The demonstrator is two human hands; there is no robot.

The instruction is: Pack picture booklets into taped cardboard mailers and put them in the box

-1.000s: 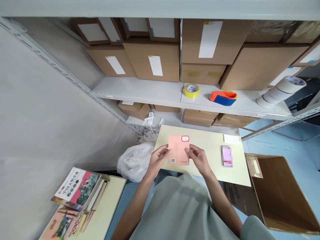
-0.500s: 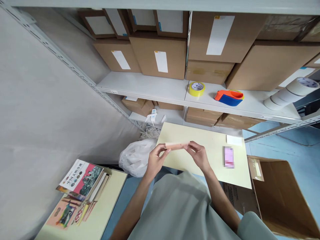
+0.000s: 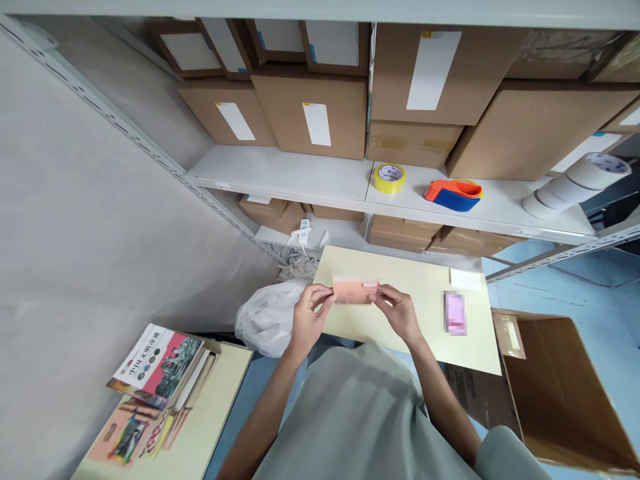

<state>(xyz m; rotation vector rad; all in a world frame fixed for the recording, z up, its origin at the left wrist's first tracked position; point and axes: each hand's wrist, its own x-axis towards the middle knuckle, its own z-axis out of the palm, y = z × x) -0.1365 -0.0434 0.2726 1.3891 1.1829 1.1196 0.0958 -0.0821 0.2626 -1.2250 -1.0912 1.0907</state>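
Both my hands hold a thin pink booklet [image 3: 351,292] over the near left part of a pale yellow table [image 3: 425,300]. My left hand [image 3: 309,317] pinches its left edge and my right hand [image 3: 397,313] pinches its right edge. The booklet is tipped so that only a narrow strip of its cover shows. A small pink blurred item [image 3: 455,312] lies on the table to the right of my right hand, and a white slip [image 3: 465,278] lies beyond it.
An open cardboard box [image 3: 560,387] stands on the floor at right. A stack of books [image 3: 155,373] lies on a second table at lower left. A white plastic bag [image 3: 267,317] sits beside the table. The shelf holds yellow tape [image 3: 389,178], an orange-blue dispenser [image 3: 453,194], white tape rolls [image 3: 575,183] and cartons [image 3: 310,120].
The booklet faced me flat a second ago; both hands have turned it so that it is now nearly edge-on and slightly higher over the table.
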